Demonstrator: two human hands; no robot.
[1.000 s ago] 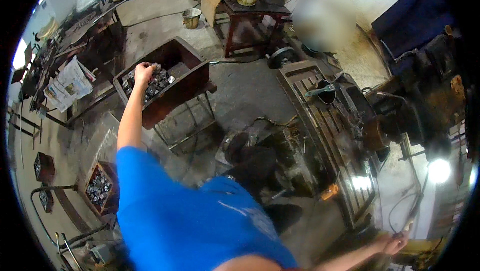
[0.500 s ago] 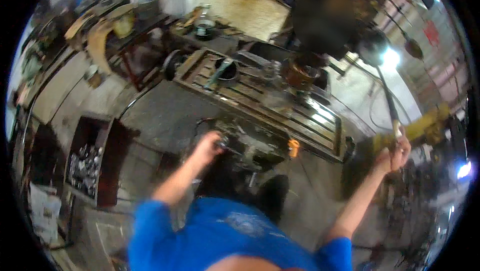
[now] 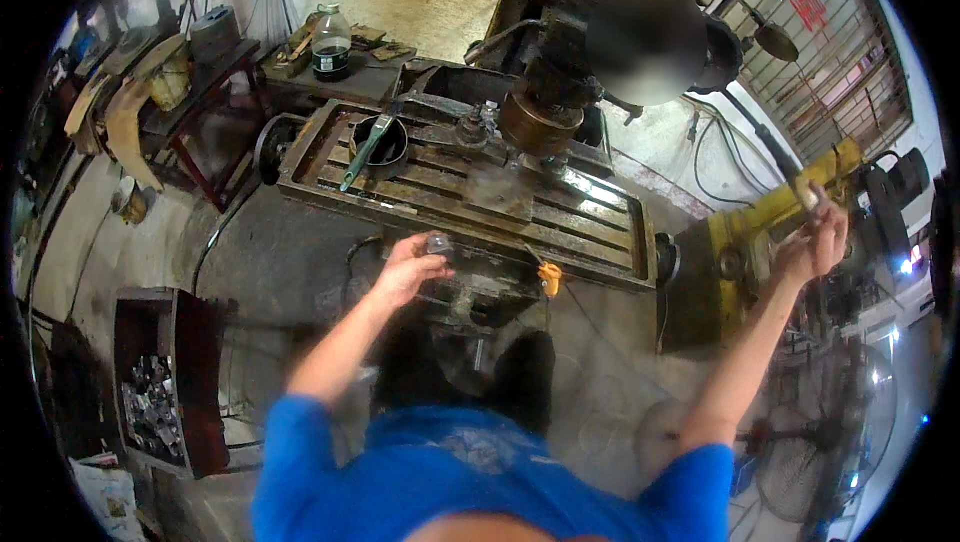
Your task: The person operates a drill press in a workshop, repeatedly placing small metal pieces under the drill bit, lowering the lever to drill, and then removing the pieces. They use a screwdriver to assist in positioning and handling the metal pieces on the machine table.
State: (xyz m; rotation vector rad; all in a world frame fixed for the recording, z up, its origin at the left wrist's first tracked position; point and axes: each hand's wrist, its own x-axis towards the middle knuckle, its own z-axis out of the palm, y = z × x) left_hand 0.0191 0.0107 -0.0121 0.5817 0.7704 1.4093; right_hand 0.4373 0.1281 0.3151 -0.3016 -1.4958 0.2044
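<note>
My left hand [image 3: 408, 274] is closed in front of the machine table's near edge, pinching a small grey metal piece [image 3: 437, 243] between thumb and fingers. To the right, my right hand [image 3: 812, 242] is wrapped around the pale end of a long dark lever [image 3: 770, 142], which runs up to the machine head. Beyond my left hand lies the slotted metal machine table [image 3: 390, 204]. A vise-like block [image 3: 490, 127] sits on it, beside a round brownish metal part [image 3: 540, 124] below the head.
A green-handled brush [image 3: 366, 154] rests across a dark pot [image 3: 392, 157] on the table. At the left stands a box [image 3: 198, 372] of metal pieces. An orange object [image 3: 549, 280] hangs at the table front. A bottle [image 3: 331, 47] stands behind; a fan [image 3: 825, 432] is lower right.
The view has shifted, with the machine now further left. My left hand has come up slightly with the metal piece. My right hand appears higher and further right, still on the lever.
</note>
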